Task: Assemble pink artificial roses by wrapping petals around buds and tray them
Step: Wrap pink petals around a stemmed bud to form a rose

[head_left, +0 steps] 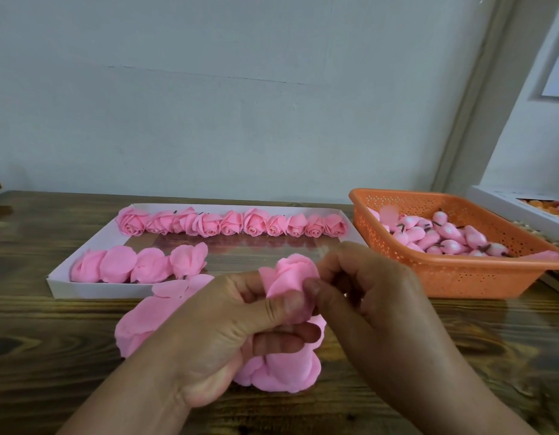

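Note:
A half-wrapped pink rose (292, 274) sits between both hands above the wooden table. My left hand (228, 334) grips its base, thumb pressed across the lower petals. My right hand (362, 293) pinches a petal edge on the rose's right side. Under the hands lies a pile of loose pink petals (140, 324), with more petals (281, 372) below my left fingers. Behind them, the white tray (93, 285) holds a far row of finished roses (231, 224) and a near row of several roses (137, 265) at its left.
An orange perforated basket (453, 277) with several pink buds (444, 237) stands at the right. A white box (504, 202) pokes in behind it. The wall (240, 105) rises at the table's back edge. Bare wood table (52, 340) lies left of the hands.

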A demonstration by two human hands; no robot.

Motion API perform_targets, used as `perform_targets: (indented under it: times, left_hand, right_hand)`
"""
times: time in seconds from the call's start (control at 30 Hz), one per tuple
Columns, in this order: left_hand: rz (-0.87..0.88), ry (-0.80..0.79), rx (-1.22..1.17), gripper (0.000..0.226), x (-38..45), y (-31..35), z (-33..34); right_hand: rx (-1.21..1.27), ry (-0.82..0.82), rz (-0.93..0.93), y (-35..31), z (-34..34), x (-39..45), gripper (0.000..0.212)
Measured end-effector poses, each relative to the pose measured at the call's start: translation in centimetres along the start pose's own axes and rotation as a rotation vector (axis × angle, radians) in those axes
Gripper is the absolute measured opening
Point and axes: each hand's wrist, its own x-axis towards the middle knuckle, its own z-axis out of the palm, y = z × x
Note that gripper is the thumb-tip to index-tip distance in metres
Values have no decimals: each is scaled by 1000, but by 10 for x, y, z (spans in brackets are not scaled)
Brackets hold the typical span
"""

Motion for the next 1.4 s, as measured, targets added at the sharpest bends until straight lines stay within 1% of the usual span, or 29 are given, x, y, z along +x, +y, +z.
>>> perform_targets:
  times: [0.1, 0.2, 0.3, 0.37, 0.47, 0.6, 0.7, 0.83, 0.97, 1.07, 1.13, 1.2, 1.27, 1.33, 1.4]
  left_hand:
    - [4, 3, -32, 54, -1, 0, -1]
    - [-1, -13, -64, 55, -1, 1, -2]
    - [-10, -7, -107, 60, -2, 3, -2]
    - [-11, 7, -147, 64, -2, 4, -3]
    - [-8, -11, -161, 60, -3, 5, -2]
    - [-11, 2, -175, 58, -4, 5, -1]
    - [-20, 2, -182, 58, -4, 5, -1]
    - [-13, -4, -167, 57, -4, 4, 1]
    - [8, 29, -151, 58, -4, 5, 0]
    - [10, 36, -117, 58, -4, 5, 1]
    - [7, 36, -96, 56, -4, 6, 2]
    - [6, 28, -56, 53, -5, 6, 2]
    - [-3, 18, 5, 47, -5, 7, 3]
    - [-21, 25, 87, 32, -6, 7, 5]
    - [-31, 28, 152, 24, -6, 7, 7]
  right_hand:
    - [-68, 6, -60, 0, 2, 1, 18]
    - [-36, -29, -66, -1, -1, 4, 14]
    - [64, -128, -61, 1, -10, 4, 7]
    - [90, -189, -57, 3, -14, 4, 15]
    - [76, -188, -32, 7, -16, 6, 15]
    - [53, -216, -14, 9, -15, 7, 18]
    - [33, -168, -49, 9, -14, 6, 11]
    - [39, -111, -112, 8, -8, 3, 13]
    - [158, -132, -92, 8, -6, 3, 12]
    - [375, -155, -5, 5, -10, 3, 5]
    - [534, -178, 65, 4, -12, 5, 20]
    - [581, -217, 127, 5, -13, 8, 33]
    - [514, -284, 129, 6, -17, 13, 36]
    - [420, -368, 122, 5, -22, 19, 33]
    - [358, -463, 140, 5, -26, 24, 35]
